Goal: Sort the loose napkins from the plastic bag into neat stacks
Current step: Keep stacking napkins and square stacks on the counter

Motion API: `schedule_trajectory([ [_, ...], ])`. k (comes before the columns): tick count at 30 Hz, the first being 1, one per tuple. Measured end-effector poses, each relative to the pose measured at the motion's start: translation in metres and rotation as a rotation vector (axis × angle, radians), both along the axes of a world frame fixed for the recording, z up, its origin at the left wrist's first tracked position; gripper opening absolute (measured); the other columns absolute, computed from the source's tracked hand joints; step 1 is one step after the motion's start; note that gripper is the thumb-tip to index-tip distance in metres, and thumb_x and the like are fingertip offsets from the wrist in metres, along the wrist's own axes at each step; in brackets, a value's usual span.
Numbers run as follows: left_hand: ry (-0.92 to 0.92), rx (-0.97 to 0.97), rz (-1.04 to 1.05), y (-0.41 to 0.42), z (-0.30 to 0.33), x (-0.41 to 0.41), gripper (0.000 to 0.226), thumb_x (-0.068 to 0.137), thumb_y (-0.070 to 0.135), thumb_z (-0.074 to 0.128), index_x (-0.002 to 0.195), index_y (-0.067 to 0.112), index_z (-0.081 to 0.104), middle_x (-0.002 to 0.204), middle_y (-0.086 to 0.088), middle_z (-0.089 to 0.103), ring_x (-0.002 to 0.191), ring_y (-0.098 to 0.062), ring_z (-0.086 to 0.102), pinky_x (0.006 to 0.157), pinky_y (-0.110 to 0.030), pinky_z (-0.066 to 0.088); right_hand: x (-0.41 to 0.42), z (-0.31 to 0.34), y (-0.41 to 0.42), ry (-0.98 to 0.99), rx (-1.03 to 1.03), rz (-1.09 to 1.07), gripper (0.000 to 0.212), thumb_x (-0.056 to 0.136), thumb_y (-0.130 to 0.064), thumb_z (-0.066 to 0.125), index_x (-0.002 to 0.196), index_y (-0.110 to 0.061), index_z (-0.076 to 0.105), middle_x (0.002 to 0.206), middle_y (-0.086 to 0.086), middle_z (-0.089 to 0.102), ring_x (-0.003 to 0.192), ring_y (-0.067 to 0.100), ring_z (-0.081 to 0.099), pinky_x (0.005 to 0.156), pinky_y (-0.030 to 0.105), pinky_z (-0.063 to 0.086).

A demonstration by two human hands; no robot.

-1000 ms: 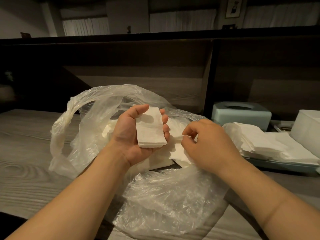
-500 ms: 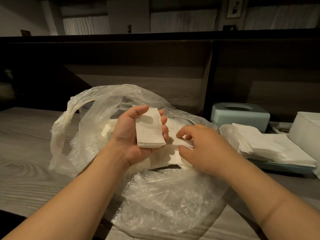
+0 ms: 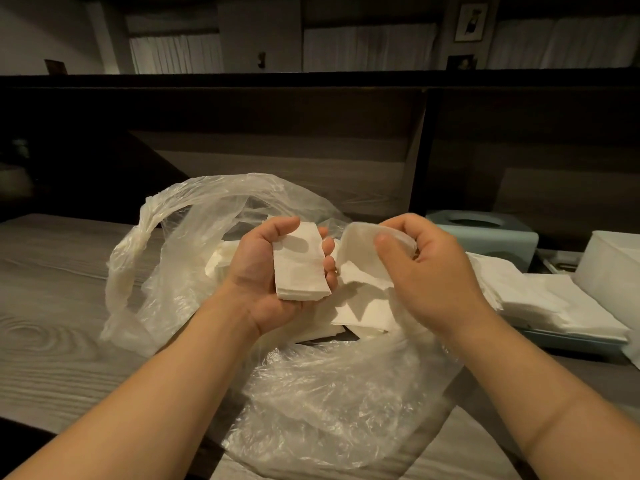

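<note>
Plastic bag (image 3: 194, 237) veils loose napkins (image 3: 221, 261) inside.

Under everything I see a grey wood-grain table (image 3: 52, 292), and behind it a dark wooden partition (image 3: 277, 133) runs across my view. Off to my right a pale blue tissue box (image 3: 485, 233) with an oval opening in its top stands against the partition, and just beside it, at the frame's edge, is a white box (image 3: 613, 268). Beyond the partition hang pale curtains (image 3: 367, 46), with a small framed picture (image 3: 470, 22) on the wall.
</note>
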State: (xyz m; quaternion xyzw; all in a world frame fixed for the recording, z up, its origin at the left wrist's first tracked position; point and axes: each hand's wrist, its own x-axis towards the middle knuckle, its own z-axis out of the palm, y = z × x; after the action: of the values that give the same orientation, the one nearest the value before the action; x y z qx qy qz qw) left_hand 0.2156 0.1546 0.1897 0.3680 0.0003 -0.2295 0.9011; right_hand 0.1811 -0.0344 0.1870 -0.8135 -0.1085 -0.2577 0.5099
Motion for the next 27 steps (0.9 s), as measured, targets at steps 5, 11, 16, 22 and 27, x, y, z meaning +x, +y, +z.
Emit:
schedule_trajectory([
  [5, -0.002, 0.09, 0.057, -0.001, 0.001, -0.002, 0.034, 0.083, 0.031, 0.062, 0.107, 0.008, 0.07, 0.107, -0.016, 0.074, 0.086, -0.034, 0.067, 0.074, -0.039, 0.048, -0.005, 0.012, 0.001, 0.153, 0.387, 0.241, 0.009, 0.095, -0.028, 0.067, 0.102, -0.026, 0.073, 0.092, -0.01, 0.076, 0.086, 0.004, 0.071, 0.07, 0.019, 0.056],
  [11, -0.091, 0.242, -0.126, -0.001, 0.002, -0.007, 0.042, 0.086, 0.038, 0.056, 0.112, 0.008, 0.071, 0.104, -0.019, 0.074, 0.083, -0.036, 0.073, 0.073, -0.05, 0.061, -0.01, 0.015, -0.003, 0.292, 0.299, 0.498, 0.022, 0.077, -0.035, 0.069, 0.094, -0.025, 0.077, 0.09, -0.006, 0.074, 0.082, 0.007, 0.068, 0.067, 0.021, 0.055],
  [16, -0.108, 0.322, -0.263, -0.003, 0.003, -0.013, 0.048, 0.086, 0.044, 0.058, 0.107, 0.002, 0.069, 0.094, -0.016, 0.07, 0.079, -0.029, 0.071, 0.073, -0.035, 0.06, -0.015, 0.026, -0.013, 0.393, 0.152, 0.665, 0.012, 0.076, -0.034, 0.073, 0.086, -0.031, 0.079, 0.092, -0.002, 0.074, 0.088, 0.012, 0.068, 0.076, 0.025, 0.054],
  [22, -0.193, 0.415, -0.423, -0.004, 0.002, -0.018, 0.056, 0.096, 0.052, 0.051, 0.129, 0.008, 0.064, 0.109, -0.022, 0.068, 0.092, -0.039, 0.067, 0.083, -0.046, 0.056, -0.012, 0.016, -0.005, 0.111, -0.305, 0.188, 0.02, 0.09, -0.031, 0.074, 0.104, -0.045, 0.07, 0.105, -0.022, 0.067, 0.099, -0.002, 0.061, 0.081, 0.022, 0.052],
  [27, -0.164, 0.403, -0.439, -0.005, 0.002, -0.018, 0.059, 0.098, 0.056, 0.048, 0.133, 0.012, 0.063, 0.11, -0.022, 0.069, 0.089, -0.04, 0.068, 0.081, -0.048, 0.056, -0.01, 0.009, 0.001, 0.124, -0.106, 0.193, 0.032, 0.085, -0.033, 0.08, 0.11, -0.041, 0.061, 0.096, -0.014, 0.069, 0.086, 0.001, 0.066, 0.07, 0.022, 0.057],
])
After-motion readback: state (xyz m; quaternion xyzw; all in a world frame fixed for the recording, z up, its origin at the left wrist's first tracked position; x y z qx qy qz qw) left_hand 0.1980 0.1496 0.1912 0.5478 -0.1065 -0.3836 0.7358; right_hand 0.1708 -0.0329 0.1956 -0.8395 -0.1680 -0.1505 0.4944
